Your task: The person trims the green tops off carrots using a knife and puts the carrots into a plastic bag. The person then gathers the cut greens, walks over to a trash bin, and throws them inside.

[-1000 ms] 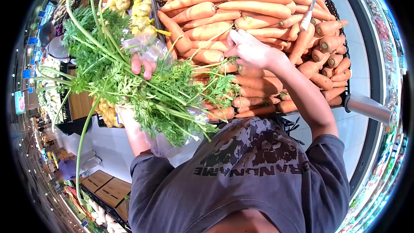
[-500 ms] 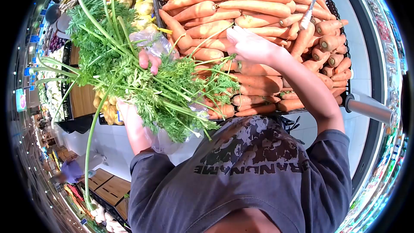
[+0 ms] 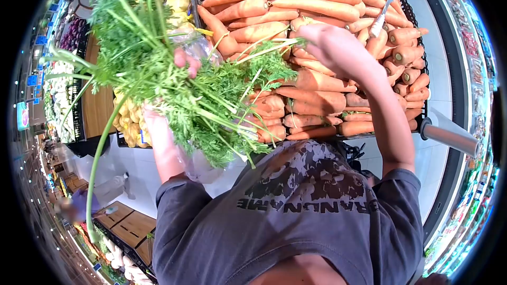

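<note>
A big bunch of carrot greens [image 3: 206, 105], with feathery leaves and long pale stems, lies across my left forearm. My left hand [image 3: 187, 62] is closed around it; only some fingertips show among the leaves. A clear plastic bag [image 3: 203, 169] hangs under the bunch, partly hidden. Over the carrots, my right hand [image 3: 338, 47] has its fingers closed at the ends of several thin stems stretching out from the bunch. Beneath it are heaped loose orange carrots [image 3: 317, 100].
The carrots fill a black crate [image 3: 409, 13]. Left of it are bagged yellow potatoes [image 3: 127, 121] and wooden stands [image 3: 124, 227]. A metal cylinder [image 3: 449, 134] juts out at the right corner. Another person [image 3: 79, 206] is at the far left.
My right hand has moved slightly right and turned, drawing the stems out with it. The greens in my left hand have shifted a little, and the long stem at left has swung left.
</note>
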`<move>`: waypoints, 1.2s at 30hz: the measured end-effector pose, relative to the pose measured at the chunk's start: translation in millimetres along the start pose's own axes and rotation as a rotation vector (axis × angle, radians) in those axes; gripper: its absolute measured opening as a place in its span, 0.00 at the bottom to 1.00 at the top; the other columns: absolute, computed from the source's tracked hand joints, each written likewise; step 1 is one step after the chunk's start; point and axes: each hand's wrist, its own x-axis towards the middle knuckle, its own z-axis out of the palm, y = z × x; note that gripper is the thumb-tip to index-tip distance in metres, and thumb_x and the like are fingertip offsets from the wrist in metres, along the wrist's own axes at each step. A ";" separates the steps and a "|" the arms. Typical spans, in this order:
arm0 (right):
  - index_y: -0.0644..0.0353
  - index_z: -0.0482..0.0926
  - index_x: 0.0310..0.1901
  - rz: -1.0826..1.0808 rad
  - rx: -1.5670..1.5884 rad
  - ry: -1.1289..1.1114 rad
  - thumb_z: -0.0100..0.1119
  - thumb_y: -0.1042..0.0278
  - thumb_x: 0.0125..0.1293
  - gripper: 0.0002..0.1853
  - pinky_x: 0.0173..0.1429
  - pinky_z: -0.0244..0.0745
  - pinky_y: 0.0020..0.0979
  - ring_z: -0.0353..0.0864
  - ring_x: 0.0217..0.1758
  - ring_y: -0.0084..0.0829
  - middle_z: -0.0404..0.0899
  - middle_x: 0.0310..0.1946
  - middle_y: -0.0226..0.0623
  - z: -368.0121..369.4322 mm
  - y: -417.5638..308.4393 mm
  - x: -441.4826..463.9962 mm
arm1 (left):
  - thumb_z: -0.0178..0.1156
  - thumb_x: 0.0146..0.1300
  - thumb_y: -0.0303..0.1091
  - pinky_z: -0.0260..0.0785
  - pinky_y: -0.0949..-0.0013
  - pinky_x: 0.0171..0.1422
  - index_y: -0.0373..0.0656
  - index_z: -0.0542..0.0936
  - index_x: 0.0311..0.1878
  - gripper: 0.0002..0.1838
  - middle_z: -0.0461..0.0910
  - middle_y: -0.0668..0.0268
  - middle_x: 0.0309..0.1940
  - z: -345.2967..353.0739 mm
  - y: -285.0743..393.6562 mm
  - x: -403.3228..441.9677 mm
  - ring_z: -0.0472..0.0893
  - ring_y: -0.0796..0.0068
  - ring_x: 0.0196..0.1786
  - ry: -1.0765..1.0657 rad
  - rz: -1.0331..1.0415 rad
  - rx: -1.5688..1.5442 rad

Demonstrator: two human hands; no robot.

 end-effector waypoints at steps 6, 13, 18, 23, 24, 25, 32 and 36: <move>0.61 0.76 0.43 -0.013 -0.122 0.209 0.53 0.67 0.68 0.08 0.62 0.74 0.43 0.75 0.60 0.43 0.76 0.50 0.41 54.5 4.5 35.1 | 0.76 0.55 0.41 0.70 0.55 0.65 0.47 0.78 0.62 0.31 0.77 0.69 0.46 6.3 -5.0 -4.1 0.78 0.64 0.48 -0.066 0.076 0.123; 0.52 0.82 0.48 -0.309 -0.233 0.063 0.60 0.66 0.64 0.11 0.64 0.72 0.43 0.72 0.63 0.40 0.74 0.58 0.34 73.0 20.8 59.8 | 0.78 0.53 0.39 0.72 0.59 0.63 0.44 0.78 0.63 0.34 0.79 0.68 0.50 -10.5 -11.7 -20.8 0.78 0.67 0.50 0.132 0.058 0.364; 0.54 0.82 0.45 -0.387 -0.227 0.131 0.62 0.64 0.63 0.10 0.62 0.72 0.41 0.74 0.61 0.36 0.77 0.53 0.33 67.1 21.8 54.8 | 0.79 0.52 0.37 0.73 0.62 0.61 0.42 0.78 0.64 0.36 0.80 0.67 0.53 -15.3 -33.4 -13.2 0.78 0.69 0.52 0.236 -0.013 0.556; 0.57 0.79 0.47 -0.134 -0.082 0.027 0.56 0.58 0.73 0.12 0.59 0.73 0.47 0.79 0.52 0.47 0.82 0.44 0.44 52.2 -6.1 45.8 | 0.80 0.51 0.32 0.74 0.65 0.63 0.38 0.76 0.67 0.38 0.81 0.66 0.58 -30.1 -56.4 -7.7 0.80 0.73 0.56 0.282 -0.109 0.644; 0.59 0.79 0.47 0.059 -0.011 -0.172 0.55 0.56 0.75 0.14 0.57 0.74 0.49 0.80 0.51 0.51 0.82 0.44 0.47 44.6 -17.7 44.3 | 0.80 0.52 0.33 0.74 0.65 0.62 0.38 0.77 0.66 0.38 0.82 0.66 0.57 -24.5 -60.1 -3.7 0.80 0.72 0.56 0.277 -0.080 0.674; 0.63 0.78 0.48 0.139 0.238 -0.126 0.51 0.55 0.78 0.17 0.55 0.75 0.50 0.80 0.51 0.57 0.81 0.44 0.51 50.9 -18.4 41.3 | 0.80 0.52 0.34 0.75 0.65 0.61 0.38 0.77 0.66 0.37 0.82 0.66 0.56 -19.0 -63.8 0.2 0.81 0.72 0.55 0.272 -0.050 0.704; 0.68 0.76 0.56 0.301 0.678 0.420 0.51 0.59 0.78 0.19 0.69 0.69 0.42 0.76 0.62 0.50 0.78 0.53 0.52 109.2 -71.8 25.7 | 0.76 0.53 0.30 0.75 0.65 0.61 0.37 0.77 0.65 0.34 0.82 0.64 0.54 -12.9 -90.7 -12.6 0.81 0.69 0.56 0.393 -0.170 0.595; 0.71 0.72 0.58 0.308 0.951 0.450 0.49 0.62 0.80 0.18 0.67 0.70 0.40 0.77 0.62 0.46 0.76 0.54 0.52 118.8 -83.3 33.3 | 0.70 0.56 0.28 0.73 0.63 0.67 0.36 0.70 0.71 0.38 0.80 0.62 0.58 -27.6 -93.0 -18.2 0.81 0.68 0.56 0.494 -0.294 0.455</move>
